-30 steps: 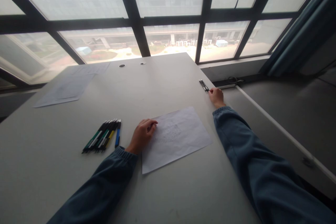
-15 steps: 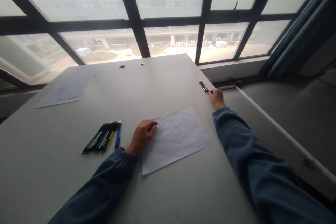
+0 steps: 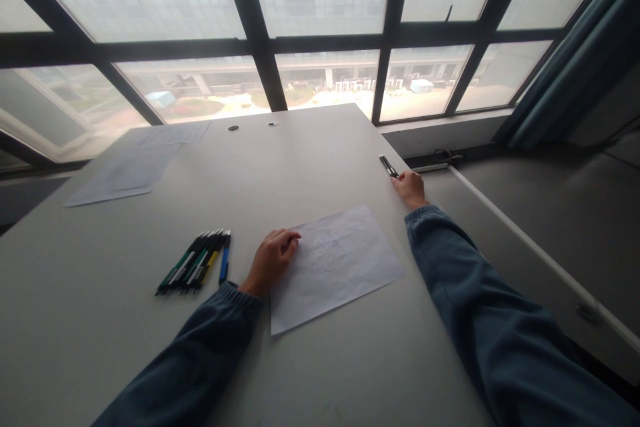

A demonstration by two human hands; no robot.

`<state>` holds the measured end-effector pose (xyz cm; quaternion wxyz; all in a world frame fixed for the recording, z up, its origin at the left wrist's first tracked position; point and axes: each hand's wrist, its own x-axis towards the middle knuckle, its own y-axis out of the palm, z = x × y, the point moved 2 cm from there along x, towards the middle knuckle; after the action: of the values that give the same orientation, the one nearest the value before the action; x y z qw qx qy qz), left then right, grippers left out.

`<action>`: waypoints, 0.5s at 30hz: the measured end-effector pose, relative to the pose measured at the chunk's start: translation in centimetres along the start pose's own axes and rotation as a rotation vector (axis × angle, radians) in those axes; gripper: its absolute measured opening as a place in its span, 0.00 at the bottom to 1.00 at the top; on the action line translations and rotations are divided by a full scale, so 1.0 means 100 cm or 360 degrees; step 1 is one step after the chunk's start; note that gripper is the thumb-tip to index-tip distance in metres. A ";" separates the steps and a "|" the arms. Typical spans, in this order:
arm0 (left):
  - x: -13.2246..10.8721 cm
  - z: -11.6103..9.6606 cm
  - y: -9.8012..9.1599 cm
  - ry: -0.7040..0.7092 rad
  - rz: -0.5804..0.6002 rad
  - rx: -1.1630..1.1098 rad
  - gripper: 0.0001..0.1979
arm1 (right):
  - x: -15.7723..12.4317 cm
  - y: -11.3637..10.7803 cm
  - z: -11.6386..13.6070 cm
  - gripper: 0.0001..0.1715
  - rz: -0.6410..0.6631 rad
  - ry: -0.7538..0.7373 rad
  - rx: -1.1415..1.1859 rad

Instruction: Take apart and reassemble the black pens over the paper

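A sheet of white paper (image 3: 345,260) with a faint pencil-like drawing lies on the table in front of me. My left hand (image 3: 274,257) rests on its left edge, fingers loosely bent, a gap between thumb and forefinger, nothing held. Near the table's right edge lie what look like two dark pens (image 3: 385,163) side by side. My right hand (image 3: 411,188) has its fingers pinched together at their near end, which it covers. Left of my left hand, several pens (image 3: 193,260) with green, black and yellow parts lie in a row, with a blue pen (image 3: 225,258) at the right end.
More paper sheets (image 3: 133,163) lie at the far left of the white table (image 3: 280,167). Two round holes sit near its far edge. Beyond stand large windows with dark frames (image 3: 263,47). A blue curtain (image 3: 560,80) hangs at the right, above a pale pipe (image 3: 530,230).
My right hand has shifted slightly left, its fingers now covering the near end of the pens. My left hand, the paper and the row of pens stay where they were.
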<state>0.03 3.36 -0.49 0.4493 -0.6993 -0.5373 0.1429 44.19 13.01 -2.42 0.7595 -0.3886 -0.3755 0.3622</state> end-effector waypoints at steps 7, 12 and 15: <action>0.000 -0.001 0.000 0.0005 -0.0010 -0.0011 0.12 | 0.002 0.004 -0.002 0.15 -0.0011 0.0008 0.0011; 0.000 0.000 0.000 0.0015 -0.0018 -0.0012 0.12 | 0.003 0.005 -0.003 0.14 -0.0020 0.0001 0.0034; 0.000 0.000 0.000 0.0019 -0.0018 -0.0014 0.12 | 0.002 0.005 -0.003 0.14 -0.0020 0.0001 0.0047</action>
<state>-0.01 3.38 -0.51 0.4502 -0.6990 -0.5393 0.1339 44.43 13.29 -2.90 0.7676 -0.3749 -0.3723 0.3628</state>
